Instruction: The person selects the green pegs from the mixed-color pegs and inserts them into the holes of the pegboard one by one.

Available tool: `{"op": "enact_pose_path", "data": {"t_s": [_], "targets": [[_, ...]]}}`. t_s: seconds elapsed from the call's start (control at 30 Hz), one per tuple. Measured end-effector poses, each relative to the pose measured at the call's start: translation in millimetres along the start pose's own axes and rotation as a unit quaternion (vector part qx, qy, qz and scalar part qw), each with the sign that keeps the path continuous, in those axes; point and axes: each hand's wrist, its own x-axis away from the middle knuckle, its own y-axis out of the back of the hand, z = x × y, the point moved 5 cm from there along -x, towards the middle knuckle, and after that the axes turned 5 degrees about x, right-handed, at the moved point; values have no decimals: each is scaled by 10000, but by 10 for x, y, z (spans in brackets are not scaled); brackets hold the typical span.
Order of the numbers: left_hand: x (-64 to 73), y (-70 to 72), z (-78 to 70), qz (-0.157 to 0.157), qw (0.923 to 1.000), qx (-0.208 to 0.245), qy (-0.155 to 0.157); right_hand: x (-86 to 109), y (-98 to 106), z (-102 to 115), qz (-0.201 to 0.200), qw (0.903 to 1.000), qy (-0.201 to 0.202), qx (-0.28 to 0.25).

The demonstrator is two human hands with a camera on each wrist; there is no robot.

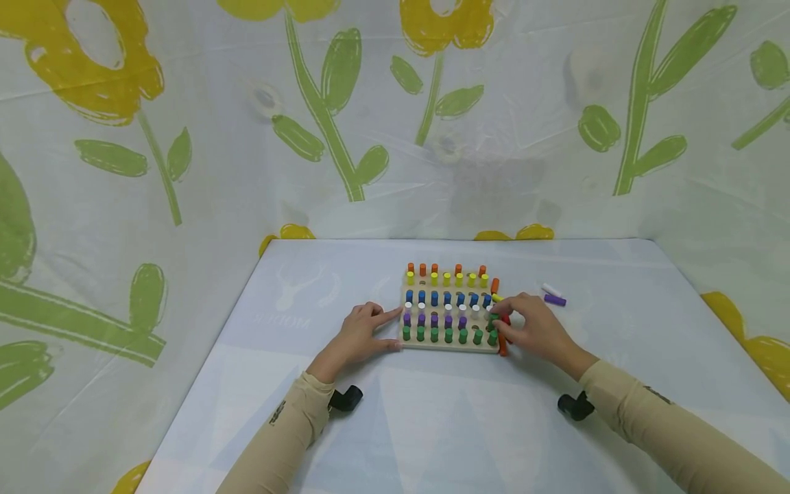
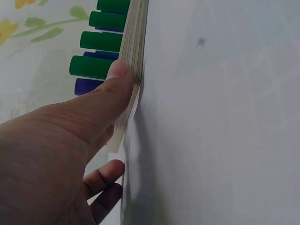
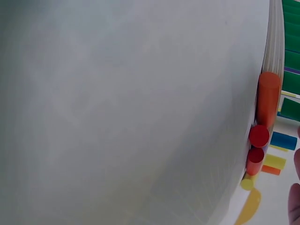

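A wooden pegboard (image 1: 449, 348) lies on the table with rows of coloured pegs: orange, yellow, blue, white, purple and green. My left hand (image 1: 361, 336) steadies its left side, index finger and thumb stretched out against the edge. In the left wrist view the thumb (image 2: 119, 77) presses the board's layered edge near a green peg (image 2: 91, 67). At the board's right end my right hand (image 1: 535, 328) pinches a green peg (image 1: 493, 321) above the purple row. That peg (image 3: 291, 108) tilts in the right wrist view, where only fingertips (image 3: 297, 161) show.
Loose red and orange pegs (image 3: 268, 98) lie along the board's right edge, with a yellow peg (image 3: 247, 182) farther along. A white peg (image 1: 552, 290) and a purple peg (image 1: 555, 300) lie to the right. A flower-print curtain (image 1: 432, 171) stands behind the table.
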Motion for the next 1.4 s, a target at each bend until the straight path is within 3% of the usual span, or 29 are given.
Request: {"op": "enact_pose_path", "data": {"t_s": [1.17, 1.3, 1.4], "targets": [[-44, -25, -35, 102, 9999, 39, -42, 67, -3, -57, 176, 9998, -24, -43], [-47, -34, -29, 93, 9999, -30, -35, 88, 2, -84, 157, 9997, -175, -5], [-48, -30, -20, 35, 10000, -70, -29, 104, 0, -123, 277, 9983, -513, 27]]}}
